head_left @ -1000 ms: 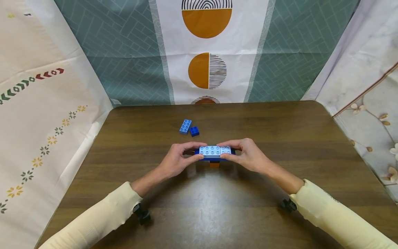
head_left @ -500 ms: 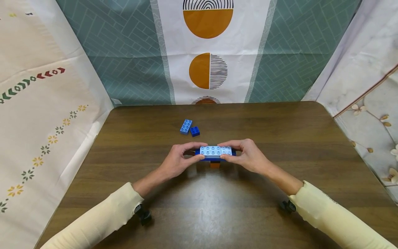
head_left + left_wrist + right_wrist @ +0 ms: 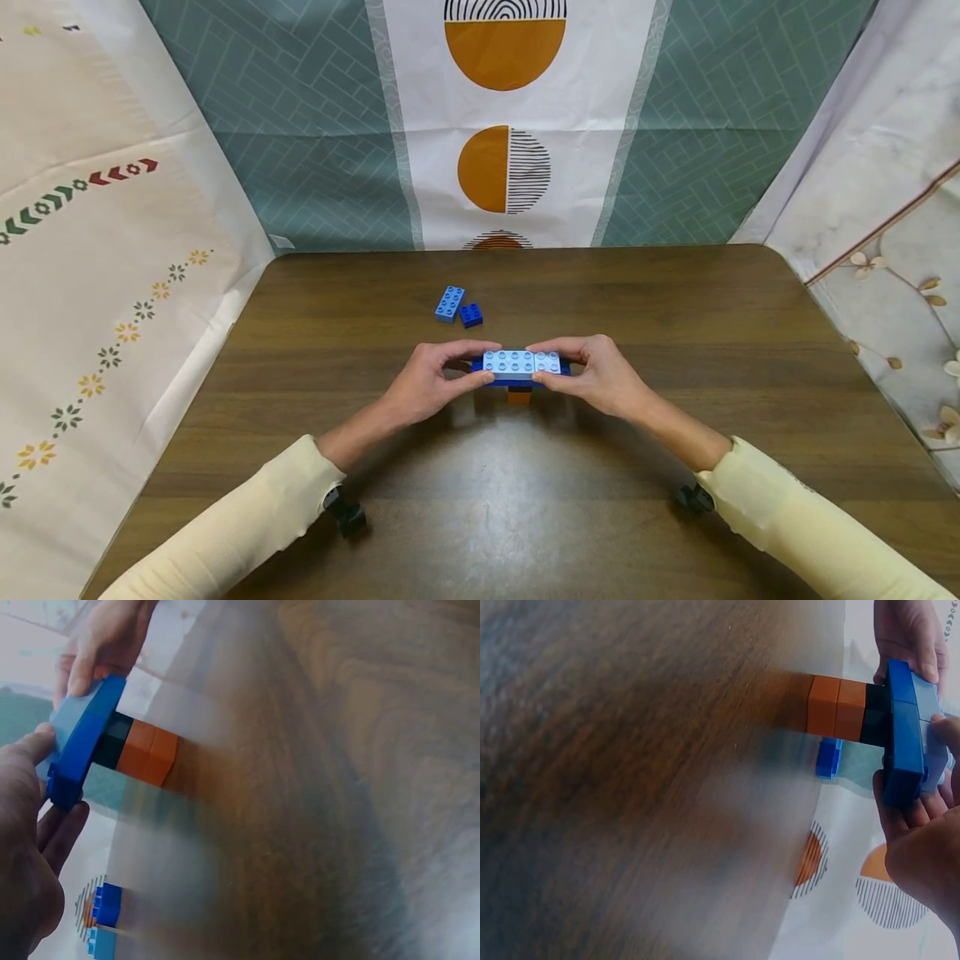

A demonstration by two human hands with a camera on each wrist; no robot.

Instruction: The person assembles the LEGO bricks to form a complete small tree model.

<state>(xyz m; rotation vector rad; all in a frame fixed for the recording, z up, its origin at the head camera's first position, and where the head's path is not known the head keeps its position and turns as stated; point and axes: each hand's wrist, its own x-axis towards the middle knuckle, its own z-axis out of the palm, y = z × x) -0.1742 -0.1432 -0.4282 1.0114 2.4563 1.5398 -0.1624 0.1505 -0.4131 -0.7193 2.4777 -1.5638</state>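
A toy-brick build stands upright on the table between both hands. Its base is a stack of orange bricks (image 3: 150,754) with a dark brick (image 3: 114,740) above. Over that lies a wider dark blue layer (image 3: 905,724), topped by a long light blue brick (image 3: 510,365) and a shorter light blue brick (image 3: 547,363), side by side. My left hand (image 3: 422,385) pinches the long light blue brick at its left end, thumb in front and fingers behind. On the other side, my right hand (image 3: 611,382) pinches the shorter one likewise. The fingers partly hide the build's ends.
Behind the build, a loose medium-blue brick (image 3: 450,304) and a small dark blue brick (image 3: 471,315) lie close together on the wooden table (image 3: 637,308). Patterned cloths hang around the table's back and sides.
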